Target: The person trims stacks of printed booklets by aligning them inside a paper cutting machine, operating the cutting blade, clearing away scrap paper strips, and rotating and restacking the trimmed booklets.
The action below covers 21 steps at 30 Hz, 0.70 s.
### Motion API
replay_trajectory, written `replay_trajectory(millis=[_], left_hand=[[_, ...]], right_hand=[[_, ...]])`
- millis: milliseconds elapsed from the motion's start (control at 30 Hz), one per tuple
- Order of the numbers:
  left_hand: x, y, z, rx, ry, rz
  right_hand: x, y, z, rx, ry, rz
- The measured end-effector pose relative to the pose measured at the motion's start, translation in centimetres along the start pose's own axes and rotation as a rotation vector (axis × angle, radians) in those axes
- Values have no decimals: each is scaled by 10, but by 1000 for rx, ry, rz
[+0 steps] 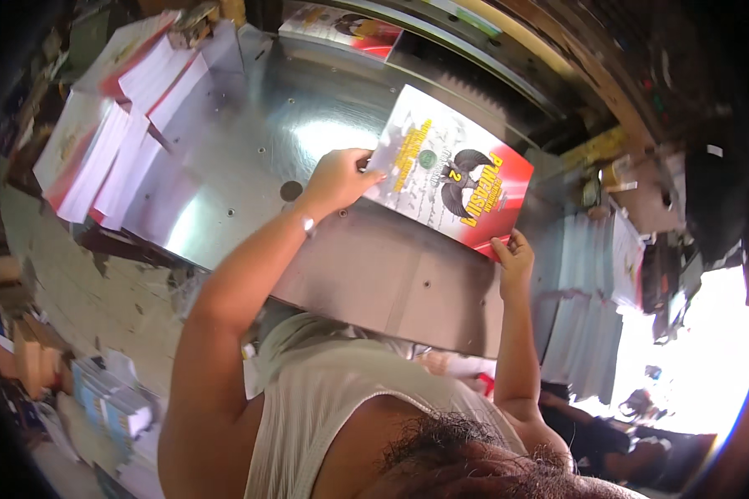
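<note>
Between my two hands is a book (429, 187) with a white and red cover, yellow lettering and a dark winged emblem. It is tilted above a shiny metal table (324, 100). My left hand (339, 181) pinches its left edge, thumb over the cover. At the near right corner, by the red part, my right hand (516, 254) grips it with the fingertips. Whatever lies under the book is hidden, and I cannot tell how thick it is.
Piles of white-paged books (100, 158) stand on the table's left side. Another red and white book (341, 32) lies at the far edge, near a dark machine bar. Tall paper stacks (587, 258) rise at the right. Bundles (112, 399) sit low at the left.
</note>
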<state>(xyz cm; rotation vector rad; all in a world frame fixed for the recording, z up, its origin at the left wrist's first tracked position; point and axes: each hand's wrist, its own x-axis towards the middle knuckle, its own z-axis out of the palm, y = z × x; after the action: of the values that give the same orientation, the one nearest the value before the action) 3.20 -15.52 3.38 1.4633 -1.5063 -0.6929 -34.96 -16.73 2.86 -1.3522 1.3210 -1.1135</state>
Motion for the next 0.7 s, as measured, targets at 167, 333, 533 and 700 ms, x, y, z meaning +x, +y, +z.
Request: replay_trajectory(millis=[167,333,533,700], left_hand=[[112,-34,23,170,-220,-97],[195,-30,24,254,-122,-82],[255,-54,73,-242,581,-230],[217,24,115,-990,318,-592]], right_hand=[[96,15,-19,-88,-73,235],[195,-15,-15,-94,-84,296],[317,-6,1,-152,-56,351],[365,-16,2,-188,-65,368]])
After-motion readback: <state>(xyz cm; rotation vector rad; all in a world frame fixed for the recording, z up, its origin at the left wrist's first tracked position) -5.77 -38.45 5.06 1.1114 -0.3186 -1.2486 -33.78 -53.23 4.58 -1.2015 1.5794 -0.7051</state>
